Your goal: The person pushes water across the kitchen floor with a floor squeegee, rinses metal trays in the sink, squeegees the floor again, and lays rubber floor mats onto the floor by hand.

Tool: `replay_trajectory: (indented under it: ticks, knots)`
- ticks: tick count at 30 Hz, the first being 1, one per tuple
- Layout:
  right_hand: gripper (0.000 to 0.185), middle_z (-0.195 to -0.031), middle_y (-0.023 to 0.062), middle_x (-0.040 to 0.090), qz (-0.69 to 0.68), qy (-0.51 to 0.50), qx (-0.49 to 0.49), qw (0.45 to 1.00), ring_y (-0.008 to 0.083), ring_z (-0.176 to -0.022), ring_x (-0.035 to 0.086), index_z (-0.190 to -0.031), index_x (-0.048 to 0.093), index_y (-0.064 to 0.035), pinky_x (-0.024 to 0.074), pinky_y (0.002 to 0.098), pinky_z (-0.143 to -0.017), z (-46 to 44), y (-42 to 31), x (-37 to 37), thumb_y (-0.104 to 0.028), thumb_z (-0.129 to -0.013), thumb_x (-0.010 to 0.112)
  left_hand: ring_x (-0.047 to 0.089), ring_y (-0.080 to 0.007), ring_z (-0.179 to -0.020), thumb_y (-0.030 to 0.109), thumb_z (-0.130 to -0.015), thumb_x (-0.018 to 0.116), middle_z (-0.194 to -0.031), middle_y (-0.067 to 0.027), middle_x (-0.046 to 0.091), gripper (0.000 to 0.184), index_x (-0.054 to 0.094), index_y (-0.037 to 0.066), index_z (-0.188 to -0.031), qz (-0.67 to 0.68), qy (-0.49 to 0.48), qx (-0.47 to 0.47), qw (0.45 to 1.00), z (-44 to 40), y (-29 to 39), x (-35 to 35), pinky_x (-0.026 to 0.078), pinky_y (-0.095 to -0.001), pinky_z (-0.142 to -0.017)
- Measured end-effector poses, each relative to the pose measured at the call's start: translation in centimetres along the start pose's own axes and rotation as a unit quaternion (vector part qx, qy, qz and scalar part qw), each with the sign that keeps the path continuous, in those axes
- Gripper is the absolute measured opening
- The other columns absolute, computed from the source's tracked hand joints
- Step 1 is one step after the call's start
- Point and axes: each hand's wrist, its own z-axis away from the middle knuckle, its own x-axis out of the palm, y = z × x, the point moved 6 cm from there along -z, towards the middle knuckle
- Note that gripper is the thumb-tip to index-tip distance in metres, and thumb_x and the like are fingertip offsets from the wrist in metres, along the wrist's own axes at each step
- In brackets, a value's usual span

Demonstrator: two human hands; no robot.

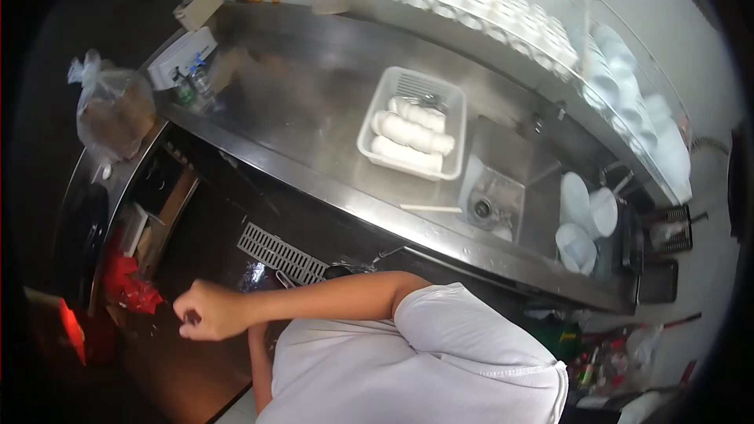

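Right hand (208, 312) is hanging out across the body toward the left, fingers sitting in a loose curl. Can't tell if anything's tucked inside. The left hand isn't showing; the right forearm (314, 299) is probably covering it.

Nearest thing is the crumpled red bag (129, 290), lying just past the knuckles on the left, apart from the fingers as far as I can see. Its long side is slanting down toward the fist, so of the hands I can see, the right is nearer.

Beyond the bag, the side worktop (129, 169) is boxing things in, while dark floor (169, 369) is leaving swing room nearer the body. Ahead, the long steel worktop's front edge (298, 183) is running diagonally, with a white tub (404, 171) holding white rolls (412, 135) well away.
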Motion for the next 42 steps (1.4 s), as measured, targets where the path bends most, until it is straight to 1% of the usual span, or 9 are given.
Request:
replay_trajectory:
  ticks: [3, 6, 12, 14, 19, 23, 28, 29, 42]
  knots:
    - [0.035, -0.058, -0.0004, 0.049, -0.013, 0.067, 0.013, 0.998, 0.0057, -0.056, 0.045, -0.065, 0.051, -0.0049, 0.0362, 0.0283, -0.050, -3.7, 2.6, -5.1, -0.017, -0.086, 0.075, 0.068, -0.0363, -0.106, 0.024, -0.085, 0.080, -0.118, -0.0202, 0.070, 0.043, 0.068, 0.000, -0.119, -0.101, -0.144, -0.234, 0.956, -2.8, 0.5, -1.9, 0.052, -0.0425, -0.093]
    - [0.033, -0.061, -0.0031, 0.048, -0.063, 0.141, 0.063, 0.986, 0.0024, -0.062, 0.043, -0.068, 0.052, -0.0043, 0.0365, 0.0261, -0.053, -8.6, 5.1, -9.5, -0.017, -0.089, 0.074, 0.065, -0.0373, -0.111, 0.019, -0.082, 0.083, -0.122, -0.0199, 0.068, 0.048, 0.067, 0.001, -0.123, -0.089, -0.073, -0.277, 0.954, -2.5, 0.1, -5.9, 0.050, -0.0439, -0.097]
    - [0.028, -0.083, 0.0114, 0.070, -0.063, 0.054, 0.047, 0.995, 0.0213, -0.078, 0.068, -0.089, 0.066, -0.0007, 0.0530, 0.0368, -0.070, -13.4, 7.1, -3.6, -0.025, -0.081, 0.079, 0.062, -0.0256, -0.114, 0.013, -0.084, 0.082, -0.126, -0.0159, 0.064, 0.058, 0.057, -0.004, -0.133, -0.177, 0.175, -0.169, 0.954, -4.6, 2.2, -8.5, 0.047, -0.0356, -0.101]
    - [0.042, -0.102, 0.0141, 0.069, 0.005, -0.082, 0.035, 0.996, 0.0297, -0.101, 0.066, -0.105, 0.067, -0.0009, 0.0520, 0.0416, -0.089, -12.3, 6.9, -1.7, -0.032, -0.080, 0.081, 0.062, -0.0254, -0.107, 0.013, -0.092, 0.075, -0.118, -0.0136, 0.062, 0.047, 0.056, -0.007, -0.129, -0.044, 0.139, -0.197, 0.969, -5.8, -2.5, -8.0, 0.047, -0.0345, -0.101]
    - [0.047, -0.122, 0.0168, 0.066, 0.242, 0.035, -0.014, 0.970, 0.0372, -0.120, 0.058, -0.117, 0.068, -0.0012, 0.0483, 0.0451, -0.101, -2.0, 10.1, -11.5, -0.034, -0.085, 0.076, 0.065, -0.0219, -0.090, 0.013, -0.099, 0.066, -0.102, -0.0108, 0.063, 0.030, 0.059, -0.006, -0.121, 0.181, 0.154, -0.136, 0.962, -9.7, -6.8, -7.2, 0.052, -0.0339, -0.094]
    - [0.017, -0.100, 0.0213, 0.068, 0.591, 0.121, 0.370, 0.707, 0.0387, -0.099, 0.064, -0.089, 0.069, -0.0005, 0.0537, 0.0483, -0.087, 17.3, 10.0, -27.1, -0.017, -0.085, 0.067, 0.056, -0.0115, -0.058, 0.014, -0.106, 0.053, -0.064, -0.0039, 0.057, 0.019, 0.063, -0.001, -0.105, 0.211, 0.080, -0.181, 0.957, -11.8, -7.1, -7.6, 0.053, -0.0309, -0.068]
    - [0.028, -0.108, 0.0162, 0.068, 0.751, 0.201, 0.433, 0.456, 0.0359, -0.109, 0.062, -0.101, 0.069, -0.0057, 0.0531, 0.0454, -0.093, 34.4, 0.5, -35.4, -0.005, -0.072, 0.068, 0.059, -0.0121, -0.061, 0.017, -0.103, 0.058, -0.065, -0.0045, 0.061, 0.019, 0.066, 0.000, -0.100, 0.208, 0.021, -0.190, 0.959, -13.7, -8.0, -7.8, 0.049, -0.0282, -0.064]
    - [0.037, -0.128, 0.0129, 0.066, 0.733, 0.167, 0.485, 0.446, 0.0336, -0.123, 0.058, -0.121, 0.069, -0.0088, 0.0478, 0.0425, -0.104, 35.4, 0.1, -35.7, -0.009, -0.085, 0.061, 0.060, -0.0122, -0.061, 0.017, -0.101, 0.059, -0.065, -0.0046, 0.061, 0.019, 0.067, 0.000, -0.098, 0.209, 0.000, -0.192, 0.959, -14.3, -7.0, -7.8, 0.049, -0.0280, -0.064]
    - [0.014, -0.088, 0.0198, 0.072, 0.752, 0.099, 0.447, 0.474, 0.0396, -0.088, 0.067, -0.083, 0.077, -0.0059, 0.0478, 0.0479, -0.100, 40.6, 3.5, -40.7, -0.013, -0.077, 0.066, 0.065, -0.0140, -0.063, 0.013, -0.100, 0.060, -0.065, -0.0044, 0.063, 0.016, 0.066, -0.002, -0.096, 0.196, 0.091, -0.195, 0.957, -10.1, -5.7, -18.8, 0.053, -0.0303, -0.066]
